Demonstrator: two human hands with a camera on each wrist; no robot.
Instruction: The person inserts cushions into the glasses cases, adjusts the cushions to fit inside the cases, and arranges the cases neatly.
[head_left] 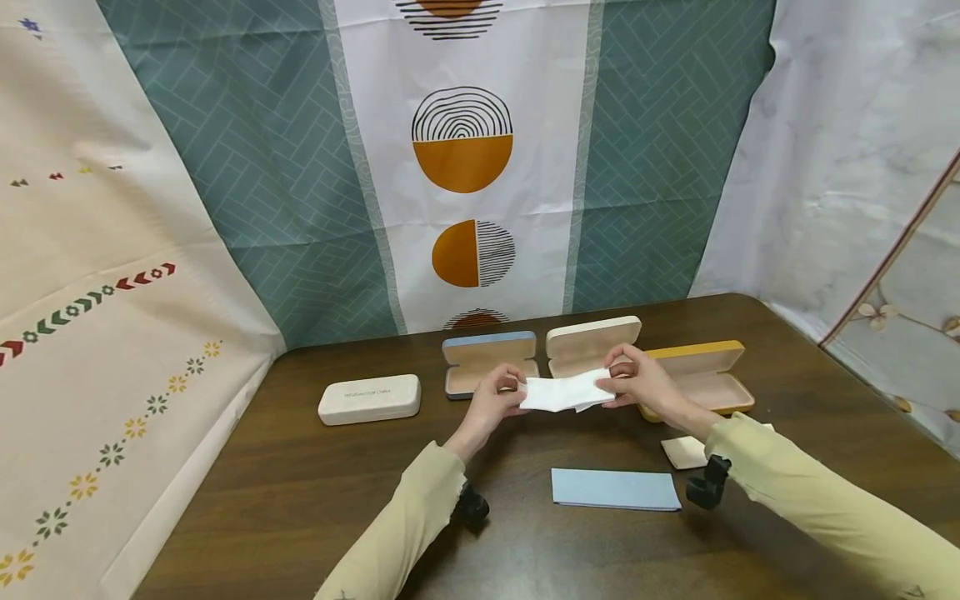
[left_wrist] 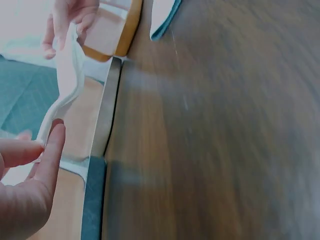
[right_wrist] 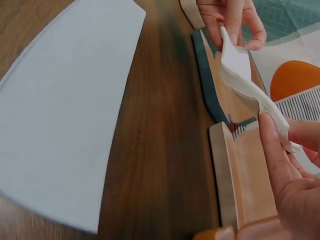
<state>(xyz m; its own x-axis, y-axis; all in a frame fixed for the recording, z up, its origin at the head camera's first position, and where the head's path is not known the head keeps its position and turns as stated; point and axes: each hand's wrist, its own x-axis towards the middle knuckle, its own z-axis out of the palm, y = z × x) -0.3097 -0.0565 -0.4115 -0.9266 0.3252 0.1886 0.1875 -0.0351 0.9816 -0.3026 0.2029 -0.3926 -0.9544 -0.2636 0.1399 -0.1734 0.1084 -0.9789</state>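
A folded white cloth (head_left: 564, 392) is stretched in the air between both hands. My left hand (head_left: 497, 402) pinches its left end between thumb and fingers; my right hand (head_left: 636, 382) pinches the other end. In the left wrist view the cloth (left_wrist: 69, 75) curves in an S, its folded layers seen edge-on. Behind and below it stand three opened glasses cases: a blue one (head_left: 453, 379), a white one (head_left: 592, 327) partly hidden by the cloth, and a yellow one (head_left: 705, 354) partly behind the right hand.
A closed white glasses case (head_left: 370, 399) lies on the left of the brown table (head_left: 300, 492). Nearer me is a folded light blue cloth (head_left: 615, 489). A cream cloth (head_left: 684, 452) lies partly under the right forearm. Patterned curtains (head_left: 465, 233) hang behind the table.
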